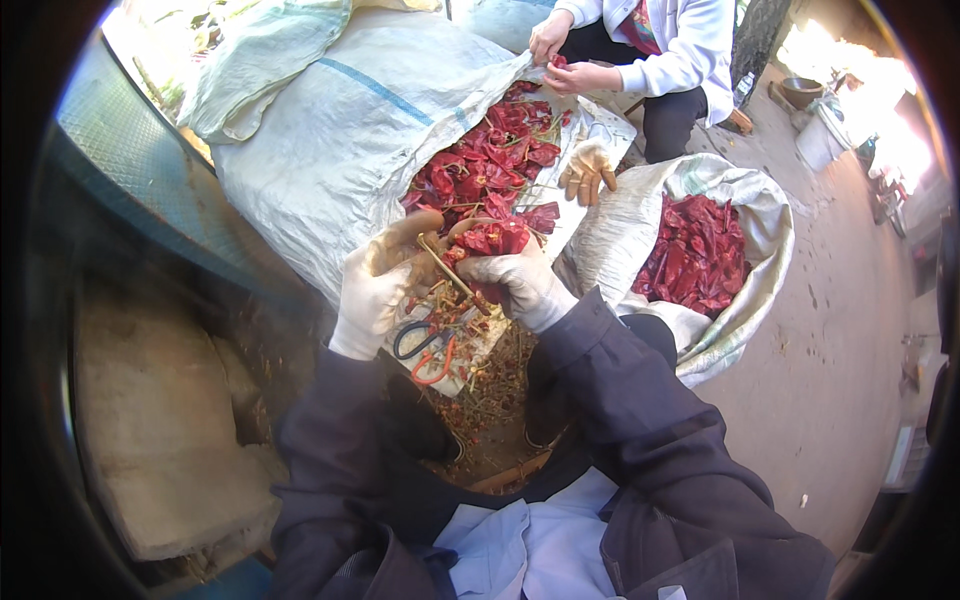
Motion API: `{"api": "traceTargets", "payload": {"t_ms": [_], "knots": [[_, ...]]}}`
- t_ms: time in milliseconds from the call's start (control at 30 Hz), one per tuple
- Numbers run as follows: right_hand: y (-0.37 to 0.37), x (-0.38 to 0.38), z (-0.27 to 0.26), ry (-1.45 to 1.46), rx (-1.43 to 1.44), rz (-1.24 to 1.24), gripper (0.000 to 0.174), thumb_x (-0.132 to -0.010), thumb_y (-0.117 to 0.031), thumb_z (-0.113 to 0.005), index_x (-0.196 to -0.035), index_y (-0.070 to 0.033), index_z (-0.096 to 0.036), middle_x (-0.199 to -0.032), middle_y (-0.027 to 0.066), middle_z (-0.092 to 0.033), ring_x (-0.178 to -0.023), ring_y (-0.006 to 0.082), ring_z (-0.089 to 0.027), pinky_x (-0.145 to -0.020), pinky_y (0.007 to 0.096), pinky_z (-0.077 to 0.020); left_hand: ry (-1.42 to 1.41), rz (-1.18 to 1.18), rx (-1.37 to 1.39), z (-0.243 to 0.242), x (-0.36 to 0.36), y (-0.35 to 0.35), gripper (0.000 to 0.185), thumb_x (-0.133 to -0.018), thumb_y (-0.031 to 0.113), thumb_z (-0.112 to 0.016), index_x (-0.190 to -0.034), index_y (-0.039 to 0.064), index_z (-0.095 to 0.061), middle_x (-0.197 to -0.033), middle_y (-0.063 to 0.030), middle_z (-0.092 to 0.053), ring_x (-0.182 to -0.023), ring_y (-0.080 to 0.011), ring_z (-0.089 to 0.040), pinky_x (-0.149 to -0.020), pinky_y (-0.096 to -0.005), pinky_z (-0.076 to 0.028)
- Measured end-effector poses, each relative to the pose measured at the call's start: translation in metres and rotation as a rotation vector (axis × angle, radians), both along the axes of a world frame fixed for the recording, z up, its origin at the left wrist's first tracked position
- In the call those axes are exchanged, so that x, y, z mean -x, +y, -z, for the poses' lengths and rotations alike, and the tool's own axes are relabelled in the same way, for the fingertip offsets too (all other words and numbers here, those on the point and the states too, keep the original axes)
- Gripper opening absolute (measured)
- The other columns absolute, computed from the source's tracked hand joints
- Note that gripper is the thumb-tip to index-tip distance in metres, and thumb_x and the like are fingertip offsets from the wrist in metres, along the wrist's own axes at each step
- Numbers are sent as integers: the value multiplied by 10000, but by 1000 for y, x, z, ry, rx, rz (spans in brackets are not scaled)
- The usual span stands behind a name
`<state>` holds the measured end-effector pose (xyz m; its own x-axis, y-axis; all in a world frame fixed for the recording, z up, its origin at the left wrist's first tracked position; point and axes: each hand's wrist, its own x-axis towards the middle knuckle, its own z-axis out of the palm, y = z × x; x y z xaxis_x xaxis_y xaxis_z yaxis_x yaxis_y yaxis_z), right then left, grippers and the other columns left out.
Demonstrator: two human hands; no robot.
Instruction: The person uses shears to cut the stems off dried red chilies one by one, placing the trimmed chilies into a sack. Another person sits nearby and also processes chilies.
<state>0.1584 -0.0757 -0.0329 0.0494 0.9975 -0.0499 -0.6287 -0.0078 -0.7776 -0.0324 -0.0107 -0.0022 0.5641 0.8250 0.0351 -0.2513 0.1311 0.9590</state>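
My right hand, in a white knit glove, grips a red dried chilli pepper. Opposite it is my left hand, in a white glove with tan coated fingers, its fingers curled. A thin brass-coloured rod slants between the two hands; which hand holds it is unclear. Below them, scissors with one black and one orange handle lie on a scrap-strewn sheet. Just beyond my hands, red dried peppers with stems spill from the mouth of a large white woven sack.
A second open sack at my right holds red pepper pieces. An unworn glove lies between the sacks. Across from me, a person's hands hold a pepper. Stem scraps cover the ground between my feet. A bucket stands far right.
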Motion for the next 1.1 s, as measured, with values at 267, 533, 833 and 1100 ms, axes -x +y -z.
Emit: {"api": "traceTargets", "payload": {"t_ms": [267,533,833,1100], "knots": [[-3,-6,-7,-216,-10,-162,368,-789,47,-782,-1141,-18,-700,-961,30,-735,-851,111,-681,-778,280,-561,272,1,-267,-6,9,2,198,-840,-117,-677,-1022,-84,-750,-1064,-77,-674,-894,-123,-679,-769,-238,-551],[-1,2,-5,-627,-62,-81,392,-761,-105,-860,-1118,-38,-711,-948,28,-761,-842,104,-689,-801,281,-563,259,-132,-354,4,7,-12,243,-866,-117,-583,-1065,-97,-721,-1004,-105,-722,-839,-135,-709,-734,-243,-582],[-7,-1,-2,-763,-257,22,371,-754,-122,-854,-1095,-56,-724,-943,43,-762,-840,98,-684,-799,291,-558,-122,-26,202,13,5,-14,191,-962,68,-677,-1078,-84,-676,-908,-102,-725,-672,-155,-705,-571,-293,-591],[-4,-7,-6,-523,-117,122,354,-752,-58,-858,-1082,-48,-730,-951,31,-758,-871,91,-681,-816,263,-555,-127,-50,223,21,1,-5,186,-971,105,-684,-1066,-54,-664,-847,-115,-694,-654,-182,-693,-522,-289,-550]]}}
